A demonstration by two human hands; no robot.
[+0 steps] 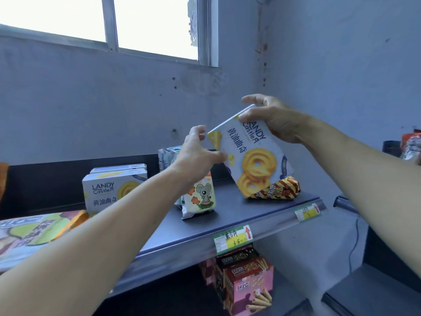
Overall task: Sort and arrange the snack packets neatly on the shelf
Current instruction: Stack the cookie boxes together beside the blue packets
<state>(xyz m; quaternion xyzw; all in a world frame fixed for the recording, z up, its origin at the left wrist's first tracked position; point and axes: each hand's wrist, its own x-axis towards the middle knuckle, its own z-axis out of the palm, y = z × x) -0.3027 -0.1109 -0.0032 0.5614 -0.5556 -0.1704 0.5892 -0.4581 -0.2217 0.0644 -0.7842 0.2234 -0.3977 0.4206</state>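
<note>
A white Landy Castle cookie box [252, 156] hangs tilted above the dark shelf [239, 215]. My right hand [273, 119] grips its upper end. My left hand [198, 151] pinches its left edge with the thumb in front. Below the box lies a red-and-yellow striped snack packet [282, 189]. A pale green packet with a grey koala [200, 197] stands at the shelf's middle, with a blue-white packet [168, 153] behind it. Two more Landy Castle boxes [109, 190] stand at the left.
A large flat green-and-purple packet [29, 231] lies at the far left. Red and pink wafer-roll boxes [248, 281] sit on the lower shelf. Price labels [232, 238] line the shelf's front rail. More packets [410, 147] sit on a neighbouring shelf at right.
</note>
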